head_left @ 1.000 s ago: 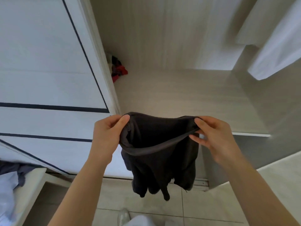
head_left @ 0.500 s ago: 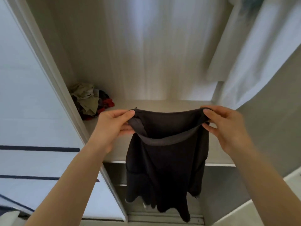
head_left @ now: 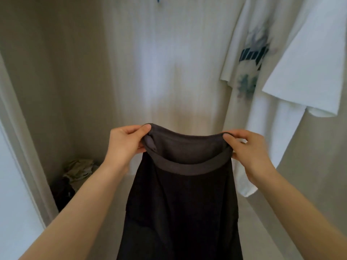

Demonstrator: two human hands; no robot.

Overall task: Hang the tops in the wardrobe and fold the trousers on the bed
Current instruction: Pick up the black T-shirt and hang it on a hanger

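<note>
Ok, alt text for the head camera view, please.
The left hand and right hand pinch the banded opening of a dark grey garment, holding it up before a wardrobe. A white printed T-shirt hangs on the right; crumpled clothes lie lower left.

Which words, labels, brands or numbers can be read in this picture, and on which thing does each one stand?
White T-shirt, hanging on the right: a band of dark block letters in its print, too blurred to read.
Dark trousers, held at the waistband by the left hand and right hand: no word or label shows.
No readable text anywhere.
</note>
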